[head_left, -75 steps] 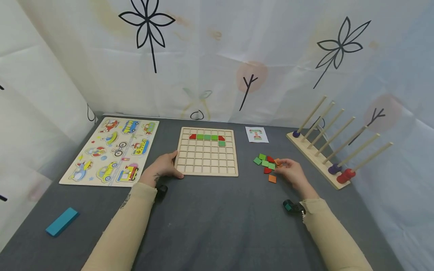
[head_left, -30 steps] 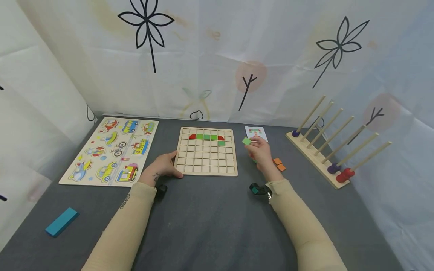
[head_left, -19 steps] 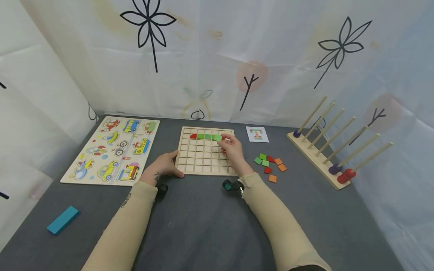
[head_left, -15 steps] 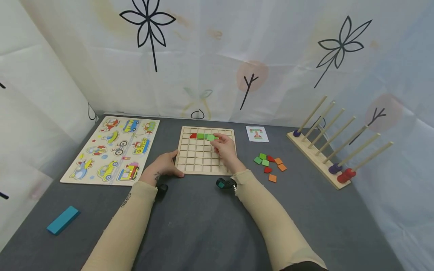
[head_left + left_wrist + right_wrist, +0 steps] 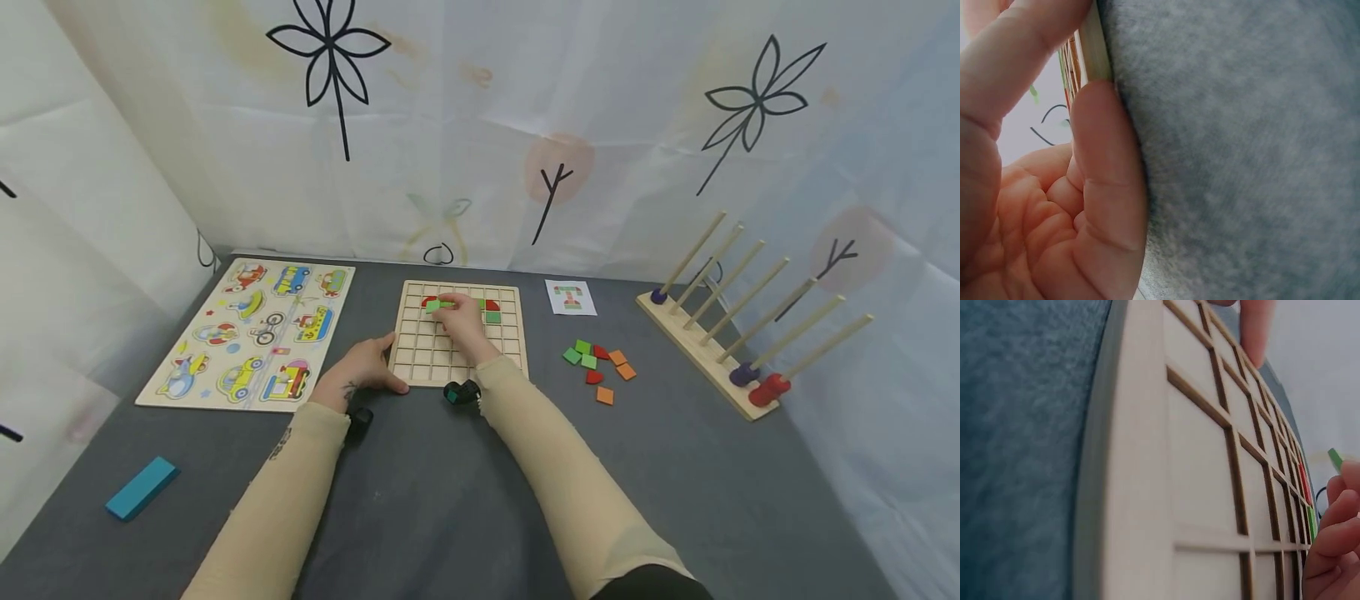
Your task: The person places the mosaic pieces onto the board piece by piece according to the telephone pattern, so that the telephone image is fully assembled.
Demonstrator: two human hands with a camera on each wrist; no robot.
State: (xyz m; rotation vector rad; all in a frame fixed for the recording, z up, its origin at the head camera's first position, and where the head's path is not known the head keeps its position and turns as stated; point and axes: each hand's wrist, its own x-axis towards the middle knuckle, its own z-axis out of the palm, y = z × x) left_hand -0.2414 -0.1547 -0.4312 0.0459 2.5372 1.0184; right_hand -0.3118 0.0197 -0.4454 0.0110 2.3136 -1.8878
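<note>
A square wooden grid board (image 5: 441, 358) lies mid-table, with a row of red and green tiles near its far edge. One green tile (image 5: 492, 317) sits lower at the row's right end. My left hand (image 5: 362, 369) grips the board's left side, thumb at the near corner and fingers along the edge; in the left wrist view the thumb (image 5: 1110, 169) meets the wooden rim. Over the row's left part, my right hand (image 5: 462, 325) pinches a light green square tile (image 5: 433, 307) just above the board. The right wrist view shows that tile (image 5: 1335, 459) tilted between fingertips.
Loose green, red and orange tiles (image 5: 604, 396) lie right of the board. Behind them is a pattern card (image 5: 571, 297). A peg rack (image 5: 705, 354) with beads stands at right. At left are a picture puzzle board (image 5: 243, 333) and a blue block (image 5: 142, 488).
My right hand has picked a light green tile from the loose pile and carried it left, over the board to the row's left end. My left hand has stayed on the board.
</note>
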